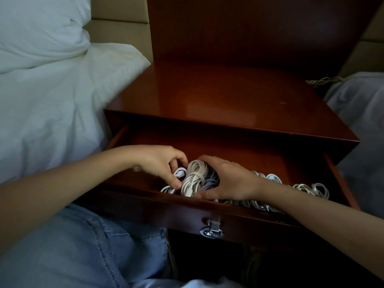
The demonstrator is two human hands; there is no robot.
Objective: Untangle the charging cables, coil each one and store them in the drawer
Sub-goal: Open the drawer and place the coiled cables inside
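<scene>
Both grips tight in wooden drawer (259, 156): left hand (158, 163) round white cable (180, 173), right hand (230, 179) round cream coil (195, 175).

I see drawer (259, 154) pulled open, 6 o'clock of nightstand top (228, 96). Cream coil (195, 175) lies inside by front wall. Right grip (230, 179) cups it from 3 o'clock. Left grip (160, 163) at its 9 o'clock, fingers curled round small white cable (180, 173). More coils (307, 189) toward 3 o'clock.
</scene>
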